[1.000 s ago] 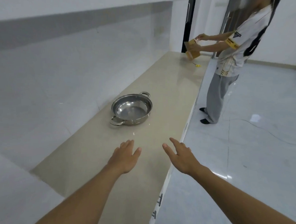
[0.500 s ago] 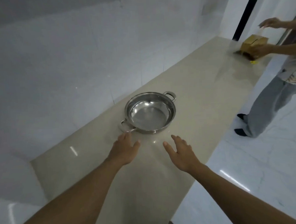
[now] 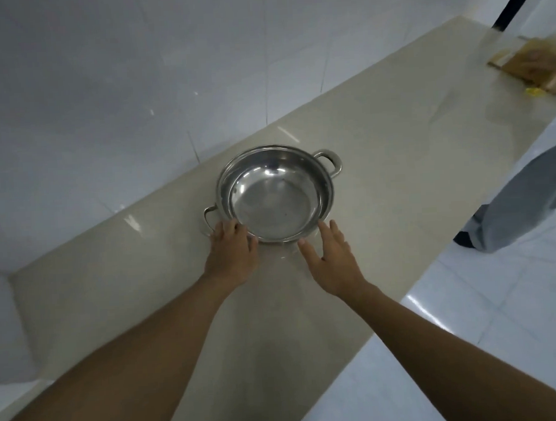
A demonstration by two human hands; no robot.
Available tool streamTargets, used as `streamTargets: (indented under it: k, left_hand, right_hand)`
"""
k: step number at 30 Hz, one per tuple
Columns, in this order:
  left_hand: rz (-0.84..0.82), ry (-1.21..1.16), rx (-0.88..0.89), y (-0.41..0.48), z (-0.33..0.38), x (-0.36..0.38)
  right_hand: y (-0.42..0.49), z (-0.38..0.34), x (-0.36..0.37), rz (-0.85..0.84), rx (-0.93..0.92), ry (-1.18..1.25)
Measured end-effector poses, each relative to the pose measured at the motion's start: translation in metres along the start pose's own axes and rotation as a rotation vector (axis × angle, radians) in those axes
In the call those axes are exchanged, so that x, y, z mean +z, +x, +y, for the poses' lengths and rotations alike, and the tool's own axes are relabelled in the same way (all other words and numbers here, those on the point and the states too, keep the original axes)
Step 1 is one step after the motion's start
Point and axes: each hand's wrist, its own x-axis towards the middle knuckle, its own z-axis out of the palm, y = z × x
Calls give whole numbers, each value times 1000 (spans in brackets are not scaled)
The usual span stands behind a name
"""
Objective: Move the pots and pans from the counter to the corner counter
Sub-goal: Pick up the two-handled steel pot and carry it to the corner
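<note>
Hands, left (image 3: 231, 254) and right (image 3: 332, 259), spread open, fingertips touching the steel pot (image 3: 274, 194), gripping nothing.

Second person (image 3: 524, 197) and brown box (image 3: 533, 65) cut off at right edge.

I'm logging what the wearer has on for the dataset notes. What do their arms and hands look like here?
Both forearms are bare right down into the bottom of the picture; no sleeve shows. The left hand and right hand wear no gloves, and no watch, ring or bracelet can be seen on the wrists or fingers. No markings or tools are attached.
</note>
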Motion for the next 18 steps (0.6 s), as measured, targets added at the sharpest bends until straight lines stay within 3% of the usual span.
streamTargets:
  k: [7,13,16,18]
  left_hand:
    - [21,-116,42,-26,-17,-7]
    - [-18,-49,27,-56,-37,-16]
    - [70,-30,96,-73,-46,-18]
    - [82,-51,38,-79,-49,-19]
  right_hand:
    - [13,2,0,47,22,-18]
    - [10,-2,2,64,13,-125]
    - [9,-6,0,73,-4,-181]
    - [13,-8,-1,53,-6,-211]
